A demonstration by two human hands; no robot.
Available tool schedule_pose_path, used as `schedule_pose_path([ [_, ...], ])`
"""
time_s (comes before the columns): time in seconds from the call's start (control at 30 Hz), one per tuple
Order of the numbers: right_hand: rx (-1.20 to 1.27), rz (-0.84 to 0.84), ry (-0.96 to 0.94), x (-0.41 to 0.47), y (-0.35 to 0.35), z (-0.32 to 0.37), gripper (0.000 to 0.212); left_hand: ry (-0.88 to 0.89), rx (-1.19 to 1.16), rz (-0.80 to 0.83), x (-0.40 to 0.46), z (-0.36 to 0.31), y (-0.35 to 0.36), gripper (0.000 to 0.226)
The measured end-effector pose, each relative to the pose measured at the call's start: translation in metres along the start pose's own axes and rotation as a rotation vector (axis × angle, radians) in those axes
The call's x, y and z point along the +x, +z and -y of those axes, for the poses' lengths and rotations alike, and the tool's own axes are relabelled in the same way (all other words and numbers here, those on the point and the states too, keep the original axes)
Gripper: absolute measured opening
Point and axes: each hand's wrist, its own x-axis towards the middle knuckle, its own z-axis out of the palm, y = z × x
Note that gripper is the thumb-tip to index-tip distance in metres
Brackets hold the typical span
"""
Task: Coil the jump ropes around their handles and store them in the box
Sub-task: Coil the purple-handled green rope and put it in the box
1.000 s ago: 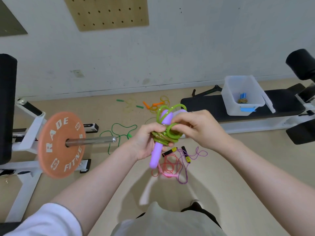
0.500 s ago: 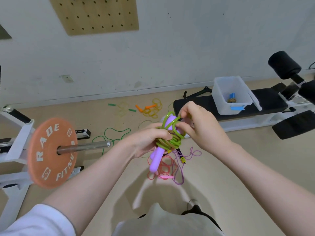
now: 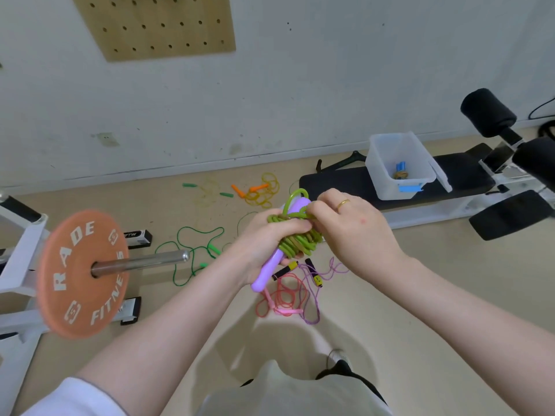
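The green rope (image 3: 295, 243) is wound many times around the purple handles (image 3: 270, 270), and the bundle is up in the air in front of the person, above the floor (image 3: 420, 295). The left hand (image 3: 264, 244) grips the bundle around its middle, with the fingers curled over the green coils. One purple end sticks out below this hand and another pokes out on top. The right hand (image 3: 351, 232) pinches a green loop at the top of the bundle, right beside the left hand's fingers. There is a gold ring (image 3: 343, 203) on one finger of the right hand. On the floor just under the hands lies a red rope with pink handles (image 3: 283, 298), all in a loose pile. A purple rope with black and yellow handles (image 3: 313, 280) is tangled next to it. Farther left, a dark green rope (image 3: 192, 250) lies spread out. Near the wall sit a yellow rope with orange handles (image 3: 259, 192) and a pale yellow rope with green handles (image 3: 207, 192). To the right, a clear box (image 3: 399, 163) stands on a black bench (image 3: 345, 186), well apart from the hands. Something small and blue (image 3: 401, 168) lies inside the box, with what looks like a coiled rope. On the left, an orange weight plate (image 3: 81, 273) sits on a metal bar (image 3: 144, 261). A wooden board with holes (image 3: 156, 25) hangs on the white wall.
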Motion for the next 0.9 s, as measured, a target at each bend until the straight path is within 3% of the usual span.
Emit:
schedule_pose_path([
  [0.07, 0.260, 0.095, 0.113, 0.000, -0.001, 0.005, 0.010, 0.021, 0.035, -0.051, 0.003, 0.003, -0.003, 0.010],
  [0.17, 0.550, 0.245, 0.414, 0.008, -0.010, 0.009, 0.024, 0.039, 0.079, -0.076, 0.005, 0.006, -0.005, 0.013],
  [0.3, 0.894, 0.197, 0.742, 0.025, -0.006, 0.007, 0.016, 0.069, 0.163, -0.090, 0.010, 0.001, -0.009, 0.016],
  [0.37, 1.113, 0.256, 0.837, 0.032, -0.001, 0.005, 0.011, 0.037, 0.246, -0.039, 0.013, -0.002, -0.019, 0.024],
  [0.47, 1.289, 0.499, 0.898, 0.038, 0.009, 0.001, 0.030, 0.009, 0.398, 0.036, 0.014, 0.005, -0.036, 0.043],
  [0.6, 1.173, 0.696, 0.737, 0.051, 0.020, 0.001, 0.029, 0.065, 0.488, -0.112, 0.012, 0.022, -0.045, 0.062],
  [0.67, 1.176, 0.649, 0.721, 0.060, 0.022, 0.007, 0.031, 0.111, 0.447, -0.191, 0.012, 0.024, -0.046, 0.063],
  [0.77, 1.256, 0.405, 0.769, 0.073, 0.028, 0.022, 0.038, 0.169, 0.284, -0.289, 0.012, 0.019, -0.050, 0.062],
  [0.9, 1.411, 0.063, 0.764, 0.081, 0.034, 0.045, 0.039, 0.223, 0.184, -0.327, 0.011, 0.006, -0.065, 0.013],
])
